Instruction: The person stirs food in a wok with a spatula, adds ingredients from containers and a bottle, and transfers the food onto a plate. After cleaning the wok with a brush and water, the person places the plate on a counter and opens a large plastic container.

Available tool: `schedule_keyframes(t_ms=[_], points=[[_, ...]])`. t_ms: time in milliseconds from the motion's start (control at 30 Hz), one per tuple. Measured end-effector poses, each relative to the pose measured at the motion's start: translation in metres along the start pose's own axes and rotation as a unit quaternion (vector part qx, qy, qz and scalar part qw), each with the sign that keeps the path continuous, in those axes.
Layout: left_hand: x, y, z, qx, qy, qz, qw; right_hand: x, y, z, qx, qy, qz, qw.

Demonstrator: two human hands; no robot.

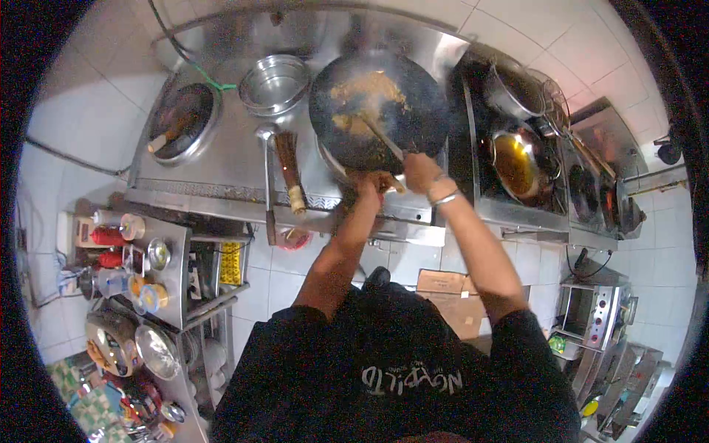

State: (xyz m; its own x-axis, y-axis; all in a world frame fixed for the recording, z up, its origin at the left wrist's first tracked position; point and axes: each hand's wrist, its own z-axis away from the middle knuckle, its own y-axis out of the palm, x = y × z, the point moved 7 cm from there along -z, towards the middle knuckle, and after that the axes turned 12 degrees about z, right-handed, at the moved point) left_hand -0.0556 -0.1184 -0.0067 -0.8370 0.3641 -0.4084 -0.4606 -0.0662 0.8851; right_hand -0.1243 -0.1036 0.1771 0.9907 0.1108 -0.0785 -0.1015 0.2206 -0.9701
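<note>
A large dark wok sits on the steel stove, with light brown food and some steam in it. My right hand is closed round the handle of a long spatula, whose far end reaches into the food. At the wok's near edge, my left hand is closed on the wok handle, beside a pale cloth. Its fingers are partly hidden.
Left of the wok are a steel bowl, a ladle, a bamboo brush and a lidded pan. To the right stand a pan of yellow oil and a steel pot. A side shelf holds jars.
</note>
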Motion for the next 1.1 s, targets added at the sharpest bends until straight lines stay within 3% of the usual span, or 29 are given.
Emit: schedule_keyframes(t_ms=[67, 133, 200, 267, 333, 367, 433, 467, 533, 567, 600, 667, 700, 767, 800, 867, 900, 933, 1000, 1100], points=[[-0.002, 0.019, 0.007, 0.019, -0.048, 0.014, 0.999, -0.011, -0.011, 0.031, 0.018, -0.15, 0.164, 0.975], [-0.002, 0.039, 0.026, -0.046, -0.061, 0.062, 0.995, -0.026, -0.018, 0.043, 0.019, -0.099, 0.131, 0.986], [-0.015, 0.05, 0.048, -0.175, 0.006, 0.103, 0.979, -0.035, 0.019, 0.021, -0.133, -0.166, 0.206, 0.955], [-0.024, 0.063, 0.044, -0.135, -0.053, -0.014, 0.989, -0.027, 0.014, 0.029, -0.215, -0.192, 0.234, 0.929], [-0.02, 0.06, 0.044, -0.118, -0.078, -0.074, 0.987, -0.019, -0.013, 0.046, -0.028, -0.19, 0.165, 0.967], [-0.014, 0.047, 0.043, -0.143, -0.054, -0.016, 0.988, -0.025, -0.042, 0.08, -0.256, -0.324, 0.098, 0.906], [-0.012, 0.037, 0.031, -0.178, -0.005, 0.098, 0.979, -0.047, -0.064, 0.121, -0.34, -0.254, 0.12, 0.898], [-0.017, 0.058, 0.041, -0.174, -0.004, 0.092, 0.98, -0.053, -0.098, 0.158, -0.355, -0.231, 0.057, 0.904], [-0.033, 0.091, 0.106, -0.284, -0.001, -0.041, 0.958, -0.058, -0.141, 0.205, -0.35, -0.211, -0.021, 0.912], [-0.03, 0.058, 0.089, -0.275, -0.063, -0.025, 0.959, -0.055, -0.134, 0.196, -0.192, -0.177, 0.04, 0.964], [-0.039, 0.058, 0.08, -0.277, -0.064, -0.03, 0.958, -0.057, -0.114, 0.191, -0.026, -0.139, 0.099, 0.985], [-0.036, 0.057, 0.077, -0.27, -0.116, 0.045, 0.955, -0.044, -0.06, 0.159, -0.148, -0.135, 0.047, 0.979], [-0.033, 0.077, 0.101, -0.256, -0.05, 0.009, 0.965, -0.034, -0.03, 0.143, -0.189, -0.142, 0.027, 0.971], [0.021, -0.013, 0.085, -0.149, -0.025, 0.016, 0.988, -0.018, 0.018, 0.122, -0.16, -0.092, -0.009, 0.983], [0.035, -0.037, 0.1, -0.118, -0.046, -0.015, 0.992, -0.019, 0.019, 0.123, -0.162, -0.09, -0.011, 0.983], [0.062, -0.08, 0.132, -0.05, -0.082, -0.08, 0.992, -0.029, 0.016, 0.134, -0.179, 0.015, -0.023, 0.983], [0.06, -0.033, 0.169, -0.184, -0.107, 0.04, 0.976, -0.034, -0.013, 0.149, -0.15, 0.019, -0.02, 0.988], [0.048, -0.008, 0.172, -0.185, -0.106, 0.041, 0.976, -0.045, -0.041, 0.161, -0.149, 0.018, -0.02, 0.989], [0.013, 0.027, 0.158, -0.168, -0.065, 0.054, 0.982, -0.049, -0.07, 0.179, -0.112, -0.11, 0.069, 0.985], [-0.037, 0.078, 0.12, -0.185, -0.026, 0.038, 0.982, -0.048, -0.075, 0.17, -0.077, -0.122, 0.078, 0.987]])
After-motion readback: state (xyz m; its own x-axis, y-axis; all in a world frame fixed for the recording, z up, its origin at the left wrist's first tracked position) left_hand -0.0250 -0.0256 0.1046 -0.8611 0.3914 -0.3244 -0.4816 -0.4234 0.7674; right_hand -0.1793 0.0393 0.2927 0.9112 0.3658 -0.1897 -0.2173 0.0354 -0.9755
